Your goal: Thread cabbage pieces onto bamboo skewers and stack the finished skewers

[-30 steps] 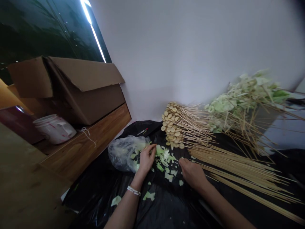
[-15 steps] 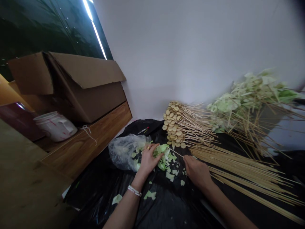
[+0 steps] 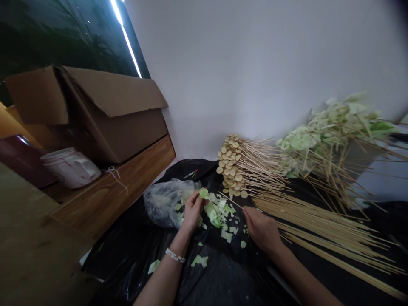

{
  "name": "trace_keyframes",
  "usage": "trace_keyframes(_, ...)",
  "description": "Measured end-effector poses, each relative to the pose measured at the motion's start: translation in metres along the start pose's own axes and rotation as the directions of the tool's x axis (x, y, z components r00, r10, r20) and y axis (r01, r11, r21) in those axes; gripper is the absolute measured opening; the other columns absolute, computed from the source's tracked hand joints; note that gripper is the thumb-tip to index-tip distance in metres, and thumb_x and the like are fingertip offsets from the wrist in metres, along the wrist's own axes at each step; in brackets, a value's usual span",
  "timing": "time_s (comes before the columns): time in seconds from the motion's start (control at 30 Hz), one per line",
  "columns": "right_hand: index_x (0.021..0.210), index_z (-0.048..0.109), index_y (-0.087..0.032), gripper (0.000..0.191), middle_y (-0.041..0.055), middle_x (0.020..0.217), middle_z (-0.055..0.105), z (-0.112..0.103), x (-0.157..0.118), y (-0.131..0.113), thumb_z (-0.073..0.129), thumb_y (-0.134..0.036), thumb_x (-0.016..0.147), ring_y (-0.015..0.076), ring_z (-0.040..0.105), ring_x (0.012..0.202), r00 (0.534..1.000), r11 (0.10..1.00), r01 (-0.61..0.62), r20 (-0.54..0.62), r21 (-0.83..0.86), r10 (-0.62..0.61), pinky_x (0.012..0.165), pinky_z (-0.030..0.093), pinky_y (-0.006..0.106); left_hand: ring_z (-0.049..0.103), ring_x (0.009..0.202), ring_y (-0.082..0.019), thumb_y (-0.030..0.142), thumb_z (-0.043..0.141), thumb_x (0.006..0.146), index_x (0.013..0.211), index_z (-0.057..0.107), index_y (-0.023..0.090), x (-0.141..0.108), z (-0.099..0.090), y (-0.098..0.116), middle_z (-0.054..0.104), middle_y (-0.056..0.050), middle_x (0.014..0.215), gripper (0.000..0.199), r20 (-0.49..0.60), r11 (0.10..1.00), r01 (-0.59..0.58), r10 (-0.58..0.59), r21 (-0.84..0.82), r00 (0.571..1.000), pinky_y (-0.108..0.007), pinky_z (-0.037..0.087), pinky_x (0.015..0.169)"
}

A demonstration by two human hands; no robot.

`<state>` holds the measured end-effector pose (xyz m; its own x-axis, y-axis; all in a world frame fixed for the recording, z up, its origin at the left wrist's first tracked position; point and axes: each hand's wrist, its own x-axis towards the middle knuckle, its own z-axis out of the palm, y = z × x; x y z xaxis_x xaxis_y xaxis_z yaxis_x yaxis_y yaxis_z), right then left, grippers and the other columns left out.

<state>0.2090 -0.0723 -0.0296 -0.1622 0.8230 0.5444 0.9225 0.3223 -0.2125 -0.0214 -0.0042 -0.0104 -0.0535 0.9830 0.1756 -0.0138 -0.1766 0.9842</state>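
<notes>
Between the fingertips of my left hand (image 3: 192,210) is a small green cabbage leaf piece (image 3: 204,194). My right hand (image 3: 262,227) is closed on a thin wooden skewer (image 3: 232,200), its bare tip pointing left toward the leaf, apart from it. Below and between the hands lies a loose pile of torn cabbage (image 3: 216,211), with scraps scattered on the black plastic sheet (image 3: 223,272). A clear plastic bag (image 3: 167,199) rests just left of my left hand, some leaf pieces showing at its mouth.
Skewers tipped with round pale slices (image 3: 232,165) are stacked by the wall. Bare skewers (image 3: 321,229) lie to the right. Behind them is a heap of cabbage skewers (image 3: 328,131). At left are a cardboard box (image 3: 117,131), a white mug-like container (image 3: 72,168) and a marker (image 3: 191,173).
My left hand has drawn back slightly from the pile and now pinches a leaf piece. The right hand still holds the skewer, shifted slightly left.
</notes>
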Motion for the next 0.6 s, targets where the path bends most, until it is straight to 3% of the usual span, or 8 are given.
trace_keyframes(0.13,0.102,0.066,-0.017,0.033,0.0042,0.085,0.068,0.005,-0.001,0.002,0.034,-0.025,0.099,0.0117,0.063,0.073,0.997,0.999,0.054,-0.047,0.007,-0.053,0.066,0.039,0.020,0.068,0.070,-0.017,0.041,0.066,0.075,0.114,0.059,0.017,-0.001,0.005,-0.005,0.072,-0.007,0.093,0.046,0.092,0.982,0.107,-0.094,-0.154,0.991,-0.030,0.055,0.069)
trace_keyframes(0.37,0.108,0.065,-0.019,0.030,0.0022,0.078,0.065,0.007,-0.004,0.000,0.038,-0.022,0.096,0.0115,0.061,0.070,0.989,0.989,0.145,-0.017,0.008,-0.144,0.064,0.038,0.021,0.067,0.067,-0.017,0.042,0.066,0.076,0.095,0.061,0.018,-0.006,0.012,-0.005,0.071,-0.005,0.086,0.031,0.148,0.981,0.106,-0.082,-0.163,0.986,-0.030,0.055,0.067)
trace_keyframes(0.6,0.113,0.064,-0.021,0.029,0.0013,0.078,0.064,0.006,-0.005,0.000,0.042,-0.021,0.094,0.0121,0.061,0.068,0.992,0.992,0.119,0.058,-0.045,-0.116,0.060,0.034,0.023,0.068,0.077,-0.018,0.041,0.066,0.077,0.087,0.065,0.016,-0.004,0.008,-0.014,0.069,-0.005,0.093,0.028,0.120,0.986,0.097,-0.081,-0.136,0.989,-0.031,0.055,0.073)
